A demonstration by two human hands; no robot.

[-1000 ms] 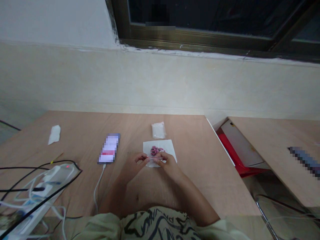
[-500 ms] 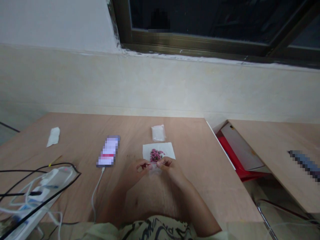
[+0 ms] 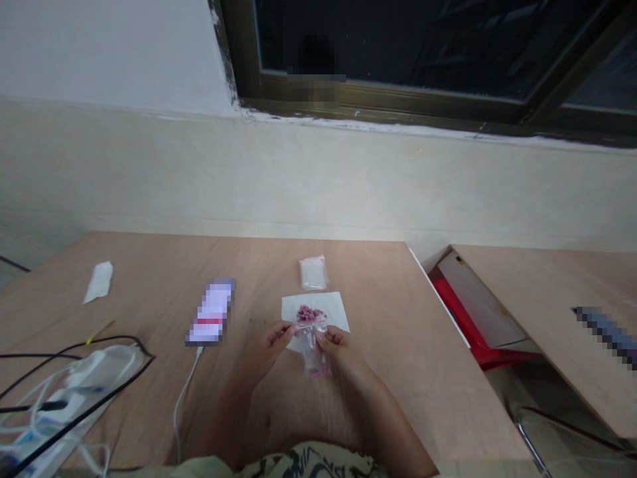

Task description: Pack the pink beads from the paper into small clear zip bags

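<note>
Between my two hands hangs a small clear plastic bag with a few pink bits at its bottom. My left hand pinches the bag's top left corner. On the other side, the fingers of my right hand are closed on its right edge near the top. Just beyond lies a white sheet of paper bearing a heap of small pink and dark beads or pellets. The bag partly covers the near part of the sheet.
A packet in clear wrapping lies behind the paper. To the left are a phone on a white cable, a crumpled white tissue and a power strip with tangled cords. A second table stands at right, with a dark device on it.
The bag has come upright and now hangs down in full view, pink bits at its bottom. My hands have tilted it from its flatter pose. The camera view has shifted slightly.
</note>
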